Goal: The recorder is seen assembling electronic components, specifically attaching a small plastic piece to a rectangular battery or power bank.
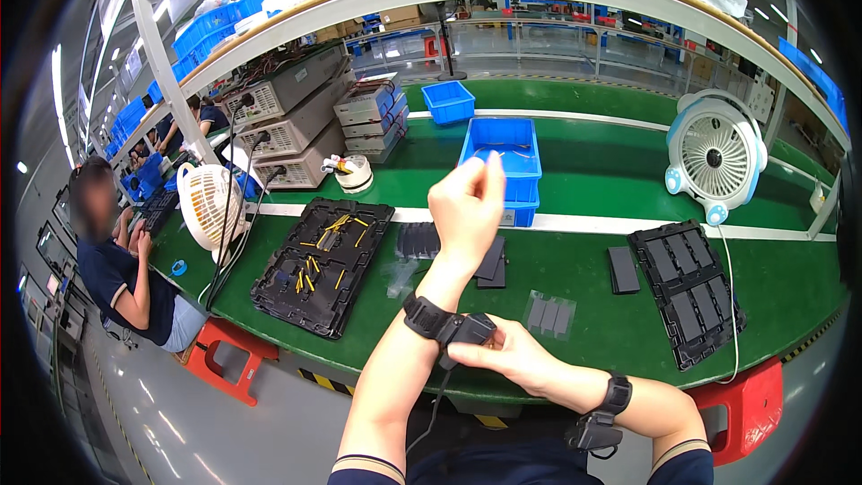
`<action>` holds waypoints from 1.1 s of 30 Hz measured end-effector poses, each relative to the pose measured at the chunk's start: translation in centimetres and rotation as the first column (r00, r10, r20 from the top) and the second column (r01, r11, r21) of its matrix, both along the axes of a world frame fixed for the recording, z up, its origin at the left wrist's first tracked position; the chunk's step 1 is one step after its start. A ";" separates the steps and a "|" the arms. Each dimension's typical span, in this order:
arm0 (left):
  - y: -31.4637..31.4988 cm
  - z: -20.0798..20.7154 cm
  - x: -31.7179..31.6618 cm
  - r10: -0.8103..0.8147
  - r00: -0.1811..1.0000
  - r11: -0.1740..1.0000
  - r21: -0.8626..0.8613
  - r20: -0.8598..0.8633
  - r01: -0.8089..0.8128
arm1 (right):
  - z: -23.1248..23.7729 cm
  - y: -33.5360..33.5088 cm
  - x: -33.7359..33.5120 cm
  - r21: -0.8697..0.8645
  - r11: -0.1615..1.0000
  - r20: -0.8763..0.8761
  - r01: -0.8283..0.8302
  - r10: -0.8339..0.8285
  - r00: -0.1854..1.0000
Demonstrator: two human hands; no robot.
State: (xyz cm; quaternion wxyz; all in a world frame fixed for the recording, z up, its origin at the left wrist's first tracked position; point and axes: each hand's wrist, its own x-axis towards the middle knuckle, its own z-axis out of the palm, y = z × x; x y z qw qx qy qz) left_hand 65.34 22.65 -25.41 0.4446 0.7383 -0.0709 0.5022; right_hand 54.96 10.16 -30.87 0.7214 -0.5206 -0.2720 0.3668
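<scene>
Head view: the left hand [467,202] is raised above the middle of the green surface [611,328], fingers together and holding nothing. The right hand [503,355] pinches the black wrist strap [444,323] on the left wrist, over the near edge. A clear sleeve of dark strips [549,313] lies just beside it. A blue bin [503,157] stands at the far edge.

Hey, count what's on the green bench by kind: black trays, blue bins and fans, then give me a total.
Black trays: 2, left and right
Blue bins: 3, small, stacked upper and lower
Fans: 2, left and right
Total: 7
</scene>
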 end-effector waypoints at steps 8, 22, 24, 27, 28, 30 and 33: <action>-0.8 -0.7 -1.5 0.037 0.929 0.609 0.729 0.367 -0.313 | -0.7 0.4 -2.6 -0.050 0.986 -0.210 0.157 -0.165 0.964; -0.3 1.1 -4.5 -0.657 0.696 0.679 -0.629 -0.289 0.380 | 3.6 -4.2 5.4 -0.246 0.928 0.051 0.279 -0.275 0.960; 0.1 -0.7 -5.6 -0.912 0.390 0.329 -0.796 -0.128 0.509 | 3.3 -5.6 7.9 -0.179 0.819 0.271 0.545 -0.492 0.827; -5.2 -4.2 -8.9 -0.907 0.209 0.421 -0.827 -0.367 0.374 | 0.8 -6.1 10.5 -0.014 0.577 0.757 0.817 -0.527 0.385; -7.0 -5.6 -10.3 -0.900 0.140 0.436 -0.829 -0.414 0.350 | 1.1 -5.8 10.5 -0.025 0.551 0.802 0.834 -0.488 0.346; -9.7 -7.9 -12.3 -0.897 0.001 0.411 -0.834 -0.442 0.368 | 1.4 -5.4 10.6 -0.002 0.544 0.845 0.839 -0.447 0.292; -12.0 -9.3 -13.4 -0.951 -0.048 0.267 -0.888 -0.306 0.374 | 0.3 -5.8 12.2 0.206 0.532 0.965 0.821 -0.251 -0.080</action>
